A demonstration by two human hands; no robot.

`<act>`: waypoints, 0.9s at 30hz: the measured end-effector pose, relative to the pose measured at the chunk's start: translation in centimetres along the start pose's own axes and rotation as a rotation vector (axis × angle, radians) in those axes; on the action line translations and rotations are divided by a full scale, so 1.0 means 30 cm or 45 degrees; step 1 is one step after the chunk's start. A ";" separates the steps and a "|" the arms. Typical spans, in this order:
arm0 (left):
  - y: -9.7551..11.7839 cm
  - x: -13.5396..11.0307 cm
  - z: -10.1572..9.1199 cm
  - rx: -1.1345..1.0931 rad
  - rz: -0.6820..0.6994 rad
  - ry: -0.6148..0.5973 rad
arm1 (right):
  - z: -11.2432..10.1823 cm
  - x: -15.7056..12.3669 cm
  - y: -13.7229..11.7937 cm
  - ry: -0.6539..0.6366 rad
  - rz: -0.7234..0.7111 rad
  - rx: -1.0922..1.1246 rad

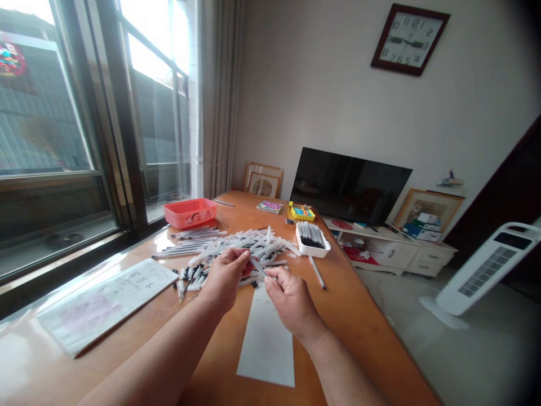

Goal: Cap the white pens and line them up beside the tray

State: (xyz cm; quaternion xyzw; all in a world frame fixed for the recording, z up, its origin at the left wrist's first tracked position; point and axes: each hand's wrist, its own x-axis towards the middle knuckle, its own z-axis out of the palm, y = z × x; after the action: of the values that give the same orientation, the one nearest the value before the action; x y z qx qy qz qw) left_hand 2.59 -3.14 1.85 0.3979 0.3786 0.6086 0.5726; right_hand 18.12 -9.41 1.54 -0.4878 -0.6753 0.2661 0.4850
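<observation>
My left hand (226, 276) and my right hand (289, 296) meet over the wooden table (350, 332), both pinched on one clear pen (256, 265) held slantwise between them. Just beyond my fingers lies a loose pile of several clear and white pens (236, 245) with black tips. A white tray (313, 239) of finished pens stands to the right of the pile. One single pen (318, 273) lies beside that tray. A white sheet of paper (268, 338) lies under my right wrist.
A pink plastic basket (190, 212) sits at the back left by the window. A printed sheet in a plastic sleeve (105, 301) lies at the left. A yellow box (301, 212) and a small book (269, 206) sit at the far end. A white fan (486, 270) stands on the floor at the right.
</observation>
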 end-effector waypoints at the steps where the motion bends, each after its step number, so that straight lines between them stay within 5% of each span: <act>1: 0.002 -0.003 0.003 -0.010 -0.009 0.010 | 0.002 -0.001 0.000 0.009 -0.003 -0.012; 15: -0.023 -0.001 0.008 -0.019 -0.012 0.024 | 0.014 0.004 0.002 0.048 -0.014 -0.068; 23: 0.004 0.035 -0.020 -0.018 -0.061 0.071 | -0.062 0.029 0.033 -0.061 0.310 0.351; 27: 0.011 0.053 -0.030 -0.027 -0.053 0.152 | -0.098 0.029 0.046 -0.104 0.443 0.337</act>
State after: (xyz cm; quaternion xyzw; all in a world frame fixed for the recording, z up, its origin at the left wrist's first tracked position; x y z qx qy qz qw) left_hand 1.58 -1.57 1.87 0.3469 0.4139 0.6231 0.5658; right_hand 21.32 -8.42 1.89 -0.5179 -0.5591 0.4517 0.4638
